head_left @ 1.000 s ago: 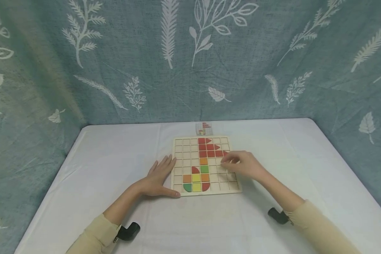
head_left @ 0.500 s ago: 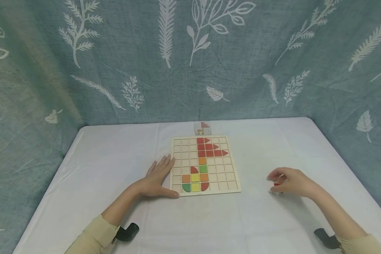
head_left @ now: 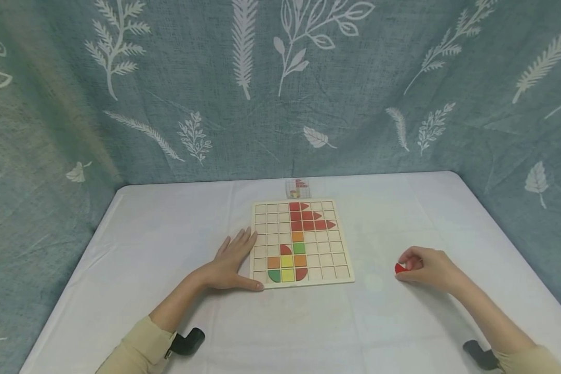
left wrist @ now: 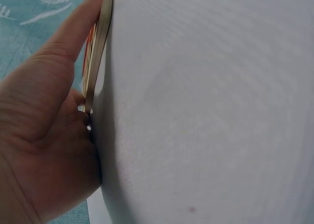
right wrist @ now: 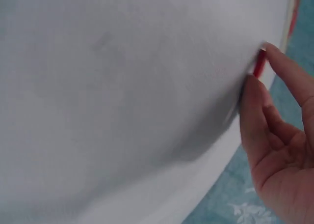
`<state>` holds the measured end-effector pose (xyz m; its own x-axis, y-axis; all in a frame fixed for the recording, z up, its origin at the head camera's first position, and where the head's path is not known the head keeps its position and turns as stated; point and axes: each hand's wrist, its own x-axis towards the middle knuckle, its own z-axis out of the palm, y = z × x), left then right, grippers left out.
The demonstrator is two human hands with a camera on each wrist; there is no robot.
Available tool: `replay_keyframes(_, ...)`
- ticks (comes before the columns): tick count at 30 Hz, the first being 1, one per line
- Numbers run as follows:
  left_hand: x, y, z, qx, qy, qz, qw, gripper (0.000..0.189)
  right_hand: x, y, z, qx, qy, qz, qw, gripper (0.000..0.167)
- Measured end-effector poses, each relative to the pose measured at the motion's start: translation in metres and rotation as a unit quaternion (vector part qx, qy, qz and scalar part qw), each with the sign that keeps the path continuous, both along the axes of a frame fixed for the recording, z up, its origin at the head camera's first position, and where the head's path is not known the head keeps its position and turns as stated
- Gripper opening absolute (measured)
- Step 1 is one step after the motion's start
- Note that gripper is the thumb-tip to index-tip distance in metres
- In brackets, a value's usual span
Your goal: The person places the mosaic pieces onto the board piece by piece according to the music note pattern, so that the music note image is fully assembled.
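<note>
My left hand [head_left: 231,265] lies with fingers spread along the left edge of a wooden grid board [head_left: 327,259], its thumb at the near left corner. In the left wrist view that thumb [left wrist: 73,32] runs along the board's side [left wrist: 100,47]. Well to the right of the board, my right hand [head_left: 427,267] pinches a small red piece [head_left: 400,268] between thumb and fingers, low over the table. The right wrist view shows this red piece [right wrist: 259,63] edge-on, so its full shape is partly hidden. Red, orange, green and yellow pieces [head_left: 287,261] fill some of the board's cells.
A small pattern card [head_left: 298,188] with a coloured figure lies just behind the board. White cloth [head_left: 168,218] covers the table, and a blue-green leaf-patterned curtain [head_left: 262,130] hangs behind it and at both sides.
My right hand has left the board's right edge, where a red triangle now shows fully, and moved right over the cloth. A red piece is now in its fingers. The left hand stays put.
</note>
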<state>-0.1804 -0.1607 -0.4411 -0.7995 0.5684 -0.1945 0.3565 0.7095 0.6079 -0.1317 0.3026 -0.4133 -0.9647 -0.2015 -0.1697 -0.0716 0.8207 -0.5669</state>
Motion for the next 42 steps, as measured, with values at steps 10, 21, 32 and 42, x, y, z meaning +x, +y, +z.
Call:
replay_keyframes(10, -0.001, 0.001, 0.000, -0.009, -0.002, -0.001, 1.0000, 0.122, -0.005, -0.004, 0.001, -0.027, -0.003, 0.028, 0.9992, 0.029)
replay_keyframes(21, -0.001, 0.001, 0.000, -0.001, -0.001, 0.000, 1.0000, 0.121, -0.011, -0.002, -0.010, -0.035, 0.030, 0.032, 0.9984, 0.021)
replay_keyframes(32, 0.000, 0.000, 0.001, -0.006, -0.006, 0.006, 0.9999, 0.122, -0.026, -0.049, -0.008, -0.161, -0.006, 0.003, 0.9870, 0.027)
replay_keyframes(42, 0.000, 0.000, 0.002, -0.002, -0.006, 0.002, 1.0000, 0.121, -0.047, -0.110, -0.007, -0.199, -0.029, 0.043, 0.9786, 0.026)
